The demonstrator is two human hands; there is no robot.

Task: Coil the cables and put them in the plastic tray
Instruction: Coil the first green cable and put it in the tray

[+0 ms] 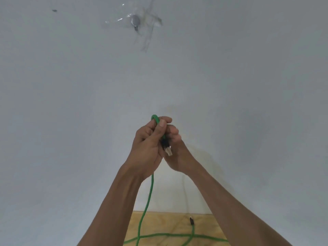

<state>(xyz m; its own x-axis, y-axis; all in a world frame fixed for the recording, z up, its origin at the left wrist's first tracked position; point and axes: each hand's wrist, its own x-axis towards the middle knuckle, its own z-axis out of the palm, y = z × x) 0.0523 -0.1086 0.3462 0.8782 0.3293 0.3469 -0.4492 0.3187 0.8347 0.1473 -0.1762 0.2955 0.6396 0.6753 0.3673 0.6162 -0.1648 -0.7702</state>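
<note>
Both my hands are raised in front of a pale wall, pressed close together. My left hand (148,144) grips a green cable (150,197) near its end; a short green bend shows above my fingers. The clear plug with a black boot (167,150) pokes out between the two hands. My right hand (174,151) is closed against the plug end. The cable hangs down from my left hand to a wooden surface (170,226), where it lies in loose loops. Its other black-tipped end (191,220) rests on the wood. No plastic tray is in view.
A pale grey wall (71,103) fills most of the view. High up on it is a small grey fitting under clear tape (135,22), and a dark speck (54,10) sits at the upper left. The wooden surface meets the wall at the bottom.
</note>
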